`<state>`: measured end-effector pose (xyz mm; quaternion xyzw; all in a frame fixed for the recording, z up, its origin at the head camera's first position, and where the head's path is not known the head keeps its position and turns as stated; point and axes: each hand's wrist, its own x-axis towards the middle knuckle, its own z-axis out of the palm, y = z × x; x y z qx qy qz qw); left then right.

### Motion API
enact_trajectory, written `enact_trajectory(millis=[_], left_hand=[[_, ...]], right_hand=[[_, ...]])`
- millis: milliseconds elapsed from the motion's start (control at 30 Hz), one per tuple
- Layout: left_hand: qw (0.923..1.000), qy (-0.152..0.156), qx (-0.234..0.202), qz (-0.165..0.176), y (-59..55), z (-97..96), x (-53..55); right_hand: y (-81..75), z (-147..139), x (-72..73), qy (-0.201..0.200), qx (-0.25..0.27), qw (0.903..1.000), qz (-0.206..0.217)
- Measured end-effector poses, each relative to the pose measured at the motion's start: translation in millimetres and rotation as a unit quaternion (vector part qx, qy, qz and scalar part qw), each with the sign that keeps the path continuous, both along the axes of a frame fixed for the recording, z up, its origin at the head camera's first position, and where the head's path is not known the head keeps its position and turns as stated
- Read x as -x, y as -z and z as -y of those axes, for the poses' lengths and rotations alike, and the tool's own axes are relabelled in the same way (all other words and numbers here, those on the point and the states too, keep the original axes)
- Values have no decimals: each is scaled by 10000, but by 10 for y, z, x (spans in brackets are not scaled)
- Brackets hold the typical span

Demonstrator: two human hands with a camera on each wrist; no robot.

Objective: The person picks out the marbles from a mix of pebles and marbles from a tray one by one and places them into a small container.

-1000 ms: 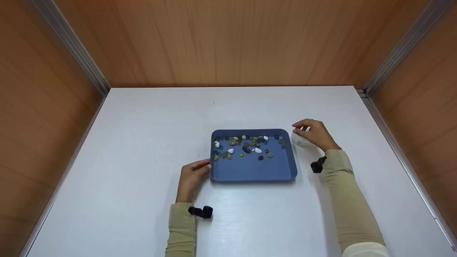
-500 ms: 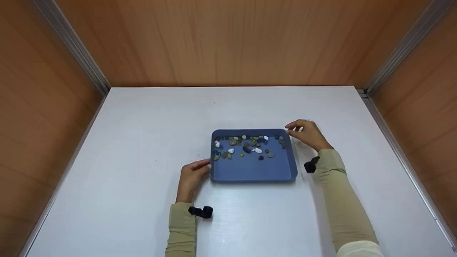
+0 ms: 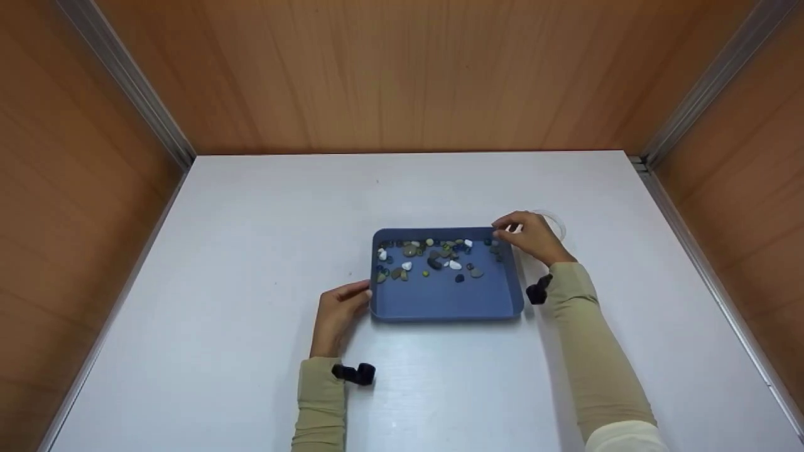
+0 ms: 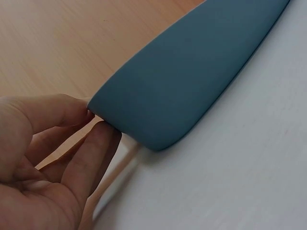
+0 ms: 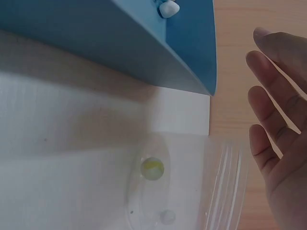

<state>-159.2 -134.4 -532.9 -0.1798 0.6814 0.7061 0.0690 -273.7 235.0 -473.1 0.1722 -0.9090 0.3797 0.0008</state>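
Tray [image 3: 446, 302] with stones [image 3: 409, 250] near frame centre; left hand [image 3: 336, 317], loosely bent, touches its left edge; right hand [image 3: 534, 238], fingers apart, at its upper-right corner; clear bowl [image 5: 225, 184] just beside.

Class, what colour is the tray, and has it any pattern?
The tray is plain blue, no pattern visible; best seen in the head view.

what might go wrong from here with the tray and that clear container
The right hand is close to the clear container; brushing it might tip it and let the yellow-streaked marble inside roll out. The left hand touches the blue tray, so a sudden push could slide it and shift the pebbles.
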Motion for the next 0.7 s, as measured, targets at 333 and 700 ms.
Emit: enact_trajectory(millis=[333, 700], left_hand=[[10000, 19, -22, -46, -3, 20, -14], [9996, -7, 273, -78, 7, 15, -11]], right_hand=[[16, 124, 12, -121, 16, 9999, 64], [11, 244, 27, -206, 156, 9990, 378]])
